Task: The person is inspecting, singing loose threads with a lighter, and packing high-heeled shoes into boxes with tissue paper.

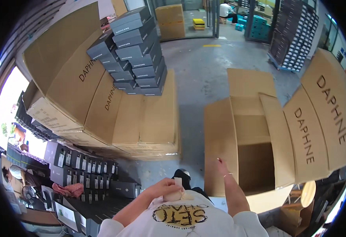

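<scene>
My left hand [165, 189] is drawn in close to my white shirt. Its fingers are closed round a pale strip [178, 181] that sticks up past the fingertips; the strip's kind is unclear. Out to the right, my right hand [223, 168] is held over the left side of a large open cardboard box [219, 134], with a thin bracelet at the wrist. Its fingers are small and mostly hidden, and whether they touch the cardboard does not show. The box's flaps stand spread, and its visible interior is dark.
Dark grey shoeboxes [135, 51] are stacked on big closed cartons [149, 118] at left. More shoeboxes [86, 170] stand in rows at lower left, near a fan [28, 192]. Printed cartons [311, 122] lean at right. A loaded pallet [293, 35] and a seated person [227, 10] are farther off.
</scene>
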`<control>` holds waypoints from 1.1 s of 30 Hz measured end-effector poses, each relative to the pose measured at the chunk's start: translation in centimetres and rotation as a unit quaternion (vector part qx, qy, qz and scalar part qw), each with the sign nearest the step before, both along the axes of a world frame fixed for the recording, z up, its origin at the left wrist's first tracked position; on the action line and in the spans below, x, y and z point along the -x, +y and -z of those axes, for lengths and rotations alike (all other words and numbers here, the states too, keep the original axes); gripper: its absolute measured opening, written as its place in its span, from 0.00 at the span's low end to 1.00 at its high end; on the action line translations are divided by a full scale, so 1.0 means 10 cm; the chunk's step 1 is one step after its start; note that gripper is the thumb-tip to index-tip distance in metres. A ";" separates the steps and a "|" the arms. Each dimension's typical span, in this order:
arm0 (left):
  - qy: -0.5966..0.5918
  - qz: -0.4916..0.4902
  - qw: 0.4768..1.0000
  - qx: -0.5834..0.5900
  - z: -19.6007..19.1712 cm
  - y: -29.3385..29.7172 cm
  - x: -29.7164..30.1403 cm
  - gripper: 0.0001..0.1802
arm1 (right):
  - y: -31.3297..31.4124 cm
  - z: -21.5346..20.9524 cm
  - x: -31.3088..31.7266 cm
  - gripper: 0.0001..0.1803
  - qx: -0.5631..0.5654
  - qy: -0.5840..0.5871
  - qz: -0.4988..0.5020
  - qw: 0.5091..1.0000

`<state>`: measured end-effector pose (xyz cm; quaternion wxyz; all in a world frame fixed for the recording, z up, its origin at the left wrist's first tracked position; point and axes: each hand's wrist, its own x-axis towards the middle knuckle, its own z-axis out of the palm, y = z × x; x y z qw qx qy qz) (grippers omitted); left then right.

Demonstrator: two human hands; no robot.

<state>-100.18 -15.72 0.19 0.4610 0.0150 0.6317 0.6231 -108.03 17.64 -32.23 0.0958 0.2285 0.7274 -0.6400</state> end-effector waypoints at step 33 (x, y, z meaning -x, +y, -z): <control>-0.074 0.077 0.990 -0.093 0.09 1.67 7.72 0.21 | 0.59 -2.80 6.79 0.13 0.320 0.077 -0.140 0.934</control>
